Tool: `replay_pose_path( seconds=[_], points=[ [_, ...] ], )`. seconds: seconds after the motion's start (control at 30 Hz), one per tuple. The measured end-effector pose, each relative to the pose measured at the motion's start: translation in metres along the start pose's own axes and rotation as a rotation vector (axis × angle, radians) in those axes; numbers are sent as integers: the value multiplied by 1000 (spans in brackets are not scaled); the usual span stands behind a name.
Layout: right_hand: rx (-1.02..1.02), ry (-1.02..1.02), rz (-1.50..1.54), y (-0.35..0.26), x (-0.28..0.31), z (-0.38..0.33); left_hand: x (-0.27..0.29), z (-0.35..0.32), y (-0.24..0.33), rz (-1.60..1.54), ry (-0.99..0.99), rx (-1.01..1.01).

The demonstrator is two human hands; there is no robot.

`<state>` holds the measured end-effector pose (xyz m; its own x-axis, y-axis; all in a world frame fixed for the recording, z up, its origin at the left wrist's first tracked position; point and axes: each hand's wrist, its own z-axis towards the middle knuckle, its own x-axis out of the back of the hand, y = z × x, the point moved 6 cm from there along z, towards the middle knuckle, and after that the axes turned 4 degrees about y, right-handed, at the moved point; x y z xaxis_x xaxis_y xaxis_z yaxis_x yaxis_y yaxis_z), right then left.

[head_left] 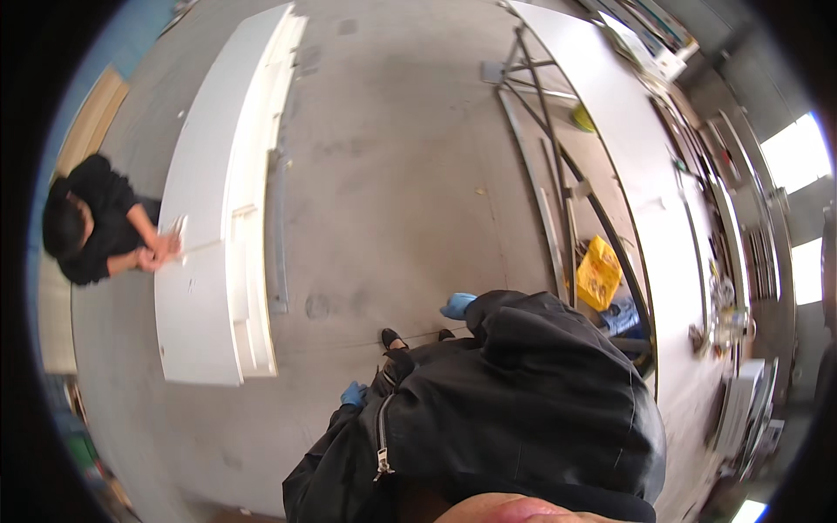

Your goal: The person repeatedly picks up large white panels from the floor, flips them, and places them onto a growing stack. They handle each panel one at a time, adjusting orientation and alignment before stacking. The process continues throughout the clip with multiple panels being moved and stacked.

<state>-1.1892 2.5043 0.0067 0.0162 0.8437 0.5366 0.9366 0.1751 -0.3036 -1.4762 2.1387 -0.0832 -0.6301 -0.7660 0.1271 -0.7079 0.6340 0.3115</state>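
The person looks straight down over a black jacket [523,410] at a bare concrete floor [392,200]. Both hands wear blue gloves and hang low by the body. The left hand [353,394] shows only as a small patch of blue beside the jacket's zip, and the right hand [458,306] pokes out past the dark sleeve; neither grip holds or touches anything that can be seen, and whether the fingers are curled or spread cannot be told — too little of each hand shows.

The nearest large thing is a long white panel [205,261] lying on the floor, well apart from both hands, ahead and to the person's left. Its long axis runs away from the person, near end roughly level with the left hand, so the left hand is the nearer one. A co-worker in black [91,231] crouches at the panel's far side, hands on its edge. To the right runs a long white surface [645,183] on a metal frame, with a yellow bag [598,272] beneath it.
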Motion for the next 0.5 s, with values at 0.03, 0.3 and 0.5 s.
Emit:
replay_pose_path(
  seconds=[0.03, 0.3, 0.5],
  points=[
    [22, 33, 42, -20, 6, -1, 2, 11, 22, 20, -20, 11],
    [-32, 185, 388, -46, 30, -34, 1, 69, 192, 280, -26, -8],
    [-440, 208, 540, 51, 31, -44, -93, 77, 265, 441, -116, -140]
  ],
)
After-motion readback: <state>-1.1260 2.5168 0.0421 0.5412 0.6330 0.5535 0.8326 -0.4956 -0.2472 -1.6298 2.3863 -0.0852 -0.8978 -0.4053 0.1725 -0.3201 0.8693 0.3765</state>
